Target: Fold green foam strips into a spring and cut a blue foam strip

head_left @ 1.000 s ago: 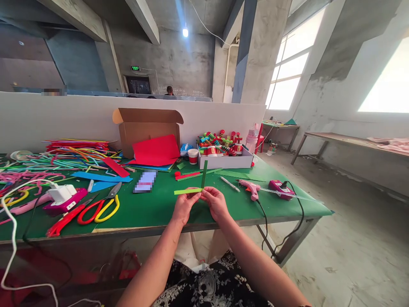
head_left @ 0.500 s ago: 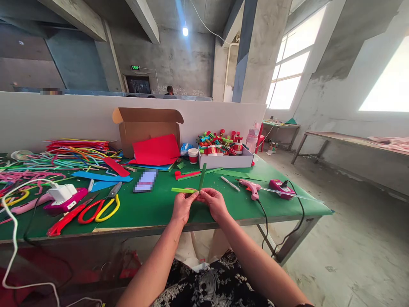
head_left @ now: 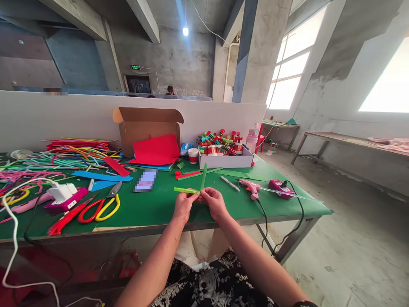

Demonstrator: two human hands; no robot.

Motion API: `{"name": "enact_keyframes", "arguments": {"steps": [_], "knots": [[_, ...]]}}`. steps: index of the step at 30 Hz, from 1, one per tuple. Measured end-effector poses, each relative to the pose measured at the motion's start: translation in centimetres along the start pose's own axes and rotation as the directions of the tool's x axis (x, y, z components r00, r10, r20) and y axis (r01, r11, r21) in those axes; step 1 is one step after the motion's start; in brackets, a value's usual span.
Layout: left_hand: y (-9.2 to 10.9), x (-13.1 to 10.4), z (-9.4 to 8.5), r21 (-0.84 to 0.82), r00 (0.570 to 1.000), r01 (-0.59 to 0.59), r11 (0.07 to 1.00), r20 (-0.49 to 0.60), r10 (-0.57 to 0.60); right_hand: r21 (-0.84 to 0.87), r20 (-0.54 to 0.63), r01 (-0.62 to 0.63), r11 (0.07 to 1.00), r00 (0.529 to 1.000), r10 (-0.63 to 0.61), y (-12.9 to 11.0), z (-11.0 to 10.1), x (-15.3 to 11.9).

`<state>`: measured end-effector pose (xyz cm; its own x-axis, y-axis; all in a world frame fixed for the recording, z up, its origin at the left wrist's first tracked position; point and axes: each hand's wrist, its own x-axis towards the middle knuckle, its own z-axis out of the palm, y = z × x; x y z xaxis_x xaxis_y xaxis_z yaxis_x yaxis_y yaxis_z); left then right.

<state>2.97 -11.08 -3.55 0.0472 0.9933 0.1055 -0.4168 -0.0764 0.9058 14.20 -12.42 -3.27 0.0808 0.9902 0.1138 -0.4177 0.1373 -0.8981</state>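
Note:
Both hands meet above the front edge of the green table [head_left: 140, 213]. My left hand [head_left: 183, 205] is closed in a pinch on a light green paper strip [head_left: 184, 190], which points left. My right hand [head_left: 214, 202] pinches at the same spot, where a darker green paper strip [head_left: 203, 175] stands up between the fingers. The two strips meet at the fingertips, and the fingers hide how they are joined. Behind the hands lie a red strip [head_left: 191, 175] and a long green strip [head_left: 217, 170].
To the right are a white pen [head_left: 230, 183], a pink glue gun [head_left: 251, 187] and a purple power socket [head_left: 281, 189]. Scissors [head_left: 107, 204], a red cutter [head_left: 68, 218] and a phone [head_left: 145, 181] lie left. Behind stand a paper cup [head_left: 193, 156] and a white box [head_left: 226, 161] of small figures.
The pinched strips have shifted very slightly to the right, and the light green one shows a little shorter. Both hands keep their hold; the table items stay put.

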Motion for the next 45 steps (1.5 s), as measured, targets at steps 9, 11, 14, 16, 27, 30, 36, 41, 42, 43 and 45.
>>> {"name": "enact_keyframes", "arguments": {"steps": [9, 11, 14, 16, 27, 30, 36, 41, 42, 43, 45], "knots": [[-0.2, 0.0, -0.1, -0.001, 0.999, 0.016, 1.0, 0.028, -0.016, -0.008, -0.01, 0.022, 1.0, 1.0, -0.022, -0.1, 0.1, -0.3], [-0.4, 0.1, -0.3, -0.001, 1.0, -0.002, 1.0, 0.004, 0.002, -0.006, 0.011, -0.022, 1.0, 1.0, 0.022, -0.3, 0.0, 0.0], [-0.6, 1.0, -0.4, 0.02, 0.999, -0.018, 1.0, -0.05, 0.019, -0.006, 0.056, -0.09, 0.996, 0.994, 0.09, -0.7, -0.1, 1.1], [-0.5, 2.2, -0.3, 0.046, 0.997, -0.018, 0.999, -0.08, 0.021, 0.001, 0.069, -0.091, 0.996, 0.993, 0.091, -0.6, 0.0, 2.2], [1.3, 11.4, 2.7, 0.19, 1.0, -0.004, 0.982, 0.013, 0.001, 0.21, -0.113, 0.051, 0.976, 0.993, -0.028, -0.1, 0.0, 9.3], [0.8, 12.4, 3.0, 0.17, 0.986, -0.096, 0.981, 0.154, 0.07, 0.193, -0.125, 0.105, 0.975, 0.989, -0.082, -0.4, -0.7, 9.8], [-0.7, 11.7, 1.9, 0.098, 0.976, -0.08, 0.992, 0.209, 0.058, 0.114, -0.097, 0.096, 0.989, 0.992, -0.085, 0.3, -1.5, 10.0], [-0.6, 11.4, 1.3, 0.102, 0.976, -0.046, 0.994, 0.216, 0.023, 0.059, -0.079, 0.095, 0.994, 0.993, -0.09, 0.4, -1.6, 10.3], [-0.6, 11.4, 1.2, 0.109, 0.978, -0.043, 0.993, 0.206, 0.02, 0.045, -0.079, 0.101, 0.994, 0.992, -0.098, 0.4, -1.6, 10.3], [-0.6, 11.4, 1.2, 0.118, 0.98, -0.041, 0.992, 0.198, 0.017, 0.03, -0.08, 0.109, 0.994, 0.991, -0.106, 0.3, -1.6, 10.2], [-0.7, 11.5, 1.2, 0.126, 0.983, -0.039, 0.991, 0.184, 0.015, 0.001, -0.085, 0.125, 0.992, 0.989, -0.124, 0.2, -1.6, 10.1]]}}
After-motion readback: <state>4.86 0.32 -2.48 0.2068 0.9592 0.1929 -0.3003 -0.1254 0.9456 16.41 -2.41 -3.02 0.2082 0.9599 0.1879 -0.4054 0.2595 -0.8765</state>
